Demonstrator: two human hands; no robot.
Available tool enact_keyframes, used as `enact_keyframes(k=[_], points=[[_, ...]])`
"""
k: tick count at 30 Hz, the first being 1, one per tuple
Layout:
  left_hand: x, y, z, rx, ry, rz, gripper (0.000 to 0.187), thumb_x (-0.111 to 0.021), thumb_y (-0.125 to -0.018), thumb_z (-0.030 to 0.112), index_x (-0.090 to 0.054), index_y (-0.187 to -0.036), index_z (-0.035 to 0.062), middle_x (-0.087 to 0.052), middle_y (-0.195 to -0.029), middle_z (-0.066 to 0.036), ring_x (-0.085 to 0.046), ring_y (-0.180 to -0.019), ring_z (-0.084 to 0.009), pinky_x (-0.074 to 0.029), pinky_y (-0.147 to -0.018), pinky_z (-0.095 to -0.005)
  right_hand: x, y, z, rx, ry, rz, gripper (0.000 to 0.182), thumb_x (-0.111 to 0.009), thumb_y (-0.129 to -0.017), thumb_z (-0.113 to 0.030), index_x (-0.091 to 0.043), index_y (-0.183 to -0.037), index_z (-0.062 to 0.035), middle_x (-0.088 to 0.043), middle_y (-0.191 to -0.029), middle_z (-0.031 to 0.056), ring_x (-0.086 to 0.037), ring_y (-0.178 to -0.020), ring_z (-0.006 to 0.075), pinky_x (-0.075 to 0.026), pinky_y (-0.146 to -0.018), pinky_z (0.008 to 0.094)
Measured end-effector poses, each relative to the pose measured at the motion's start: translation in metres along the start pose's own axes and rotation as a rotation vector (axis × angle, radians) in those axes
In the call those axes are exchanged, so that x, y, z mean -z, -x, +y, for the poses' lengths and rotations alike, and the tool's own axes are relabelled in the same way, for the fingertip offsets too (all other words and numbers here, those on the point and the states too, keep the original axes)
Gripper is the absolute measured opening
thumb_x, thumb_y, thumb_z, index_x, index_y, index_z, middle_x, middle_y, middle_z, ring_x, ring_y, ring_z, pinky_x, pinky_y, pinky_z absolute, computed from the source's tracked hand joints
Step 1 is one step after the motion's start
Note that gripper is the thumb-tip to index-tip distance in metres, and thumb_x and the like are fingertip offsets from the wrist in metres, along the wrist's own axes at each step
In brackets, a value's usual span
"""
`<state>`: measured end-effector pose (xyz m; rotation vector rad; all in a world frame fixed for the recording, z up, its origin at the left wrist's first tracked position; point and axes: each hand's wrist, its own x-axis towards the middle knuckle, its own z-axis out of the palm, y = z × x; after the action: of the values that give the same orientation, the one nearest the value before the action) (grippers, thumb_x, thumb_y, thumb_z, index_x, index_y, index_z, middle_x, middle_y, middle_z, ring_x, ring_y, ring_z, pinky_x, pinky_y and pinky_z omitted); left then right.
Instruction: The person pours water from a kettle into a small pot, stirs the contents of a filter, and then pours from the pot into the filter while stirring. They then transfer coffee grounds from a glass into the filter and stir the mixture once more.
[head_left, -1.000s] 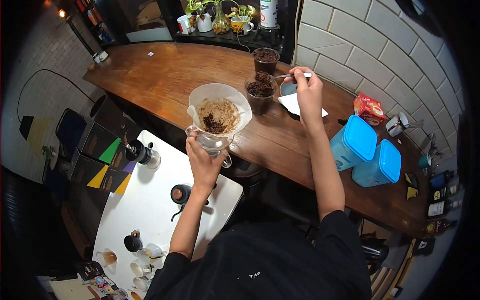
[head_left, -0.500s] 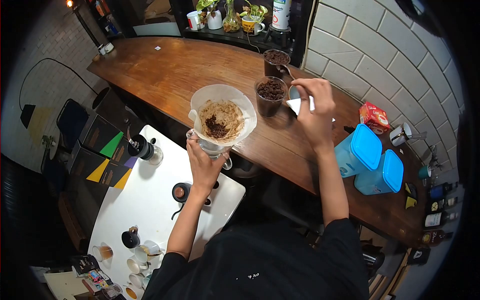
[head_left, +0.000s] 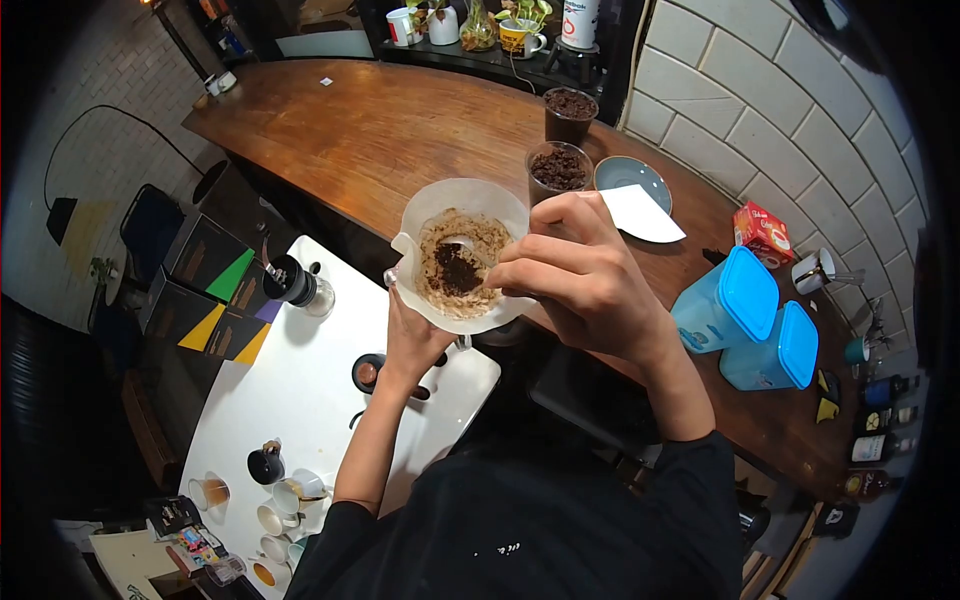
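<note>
My left hand (head_left: 412, 338) is closed round a glass coffee dripper, mostly hidden now under its white paper filter (head_left: 418, 212). Wet-looking brown grounds (head_left: 462, 268) coat the inside of the filter, darkest at the bottom. Fingers pinched, my right hand (head_left: 590, 275) reaches over the filter's right side with a spoon (head_left: 456, 243); its tip shows faintly inside and the handle is hidden by my fingers. Behind that hand stand a clear plastic cup (head_left: 560, 168) of dark coffee grounds and a second such cup (head_left: 570, 112).
Right of the cups lies a grey plate (head_left: 622, 172) with a folded white paper (head_left: 645, 215). Blue-lidded containers (head_left: 735, 300) and a red box (head_left: 762, 233) stand farther right on the wooden counter (head_left: 330, 130). A hand grinder (head_left: 290, 280) and several cups occupy the white table (head_left: 235, 420).
My right hand has moved left and down from the cups to the filter, bringing the spoon with it. The plate and paper now show fully. The view has shifted slightly.
</note>
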<state>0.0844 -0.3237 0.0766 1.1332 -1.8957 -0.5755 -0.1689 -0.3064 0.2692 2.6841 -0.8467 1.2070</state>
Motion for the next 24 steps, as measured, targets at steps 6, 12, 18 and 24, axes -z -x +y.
enact_keyframes(k=[6, 12, 18, 24], points=[[0.005, 0.0, 0.01, 0.035, 0.074, 0.021, 0.085, -0.094, -0.068, 0.023, -0.049, -0.137, -0.0002, -0.051, -0.13, -0.021, -0.053, -0.116, -0.0428, -0.045, -0.098, -0.0507, -0.009, 0.003, -0.007, 0.074, -0.017, -0.059, 0.018, -0.074, -0.074, -0.009, -0.073, -0.09, -0.0138, -0.068, -0.092, -0.0046, -0.058, -0.101, 0.0201, -0.038, -0.094, 0.0396], [0.005, 0.002, 0.003, -0.018, 0.084, 0.045, 0.084, -0.094, -0.067, 0.023, -0.049, -0.135, 0.0004, -0.051, -0.128, -0.02, -0.051, -0.116, -0.0427, -0.044, -0.097, -0.0516, -0.001, 0.006, -0.017, 0.066, -0.018, -0.136, 0.02, -0.074, -0.073, -0.011, -0.073, -0.092, -0.0154, -0.067, -0.093, -0.0053, -0.057, -0.104, 0.0198, -0.036, -0.096, 0.0425], [0.005, 0.002, -0.008, -0.011, 0.04, 0.02, 0.089, -0.094, -0.067, 0.022, -0.044, -0.138, 0.0005, -0.048, -0.133, -0.023, -0.05, -0.12, -0.0455, -0.044, -0.1, -0.0533, -0.01, 0.005, -0.005, 0.052, 0.03, -0.094, 0.023, -0.074, -0.07, -0.009, -0.072, -0.092, -0.0151, -0.068, -0.094, -0.005, -0.057, -0.106, 0.0198, -0.036, -0.097, 0.0433], [0.009, 0.002, -0.036, -0.016, -0.084, 0.064, 0.101, -0.093, -0.069, 0.019, -0.029, -0.145, 0.0014, -0.044, -0.139, -0.026, -0.048, -0.128, -0.0475, -0.043, -0.107, -0.0542, -0.009, 0.0, -0.007, 0.059, -0.044, -0.103, 0.02, -0.074, -0.072, -0.008, -0.072, -0.092, -0.0137, -0.068, -0.094, -0.0048, -0.057, -0.105, 0.0205, -0.037, -0.096, 0.0426]])
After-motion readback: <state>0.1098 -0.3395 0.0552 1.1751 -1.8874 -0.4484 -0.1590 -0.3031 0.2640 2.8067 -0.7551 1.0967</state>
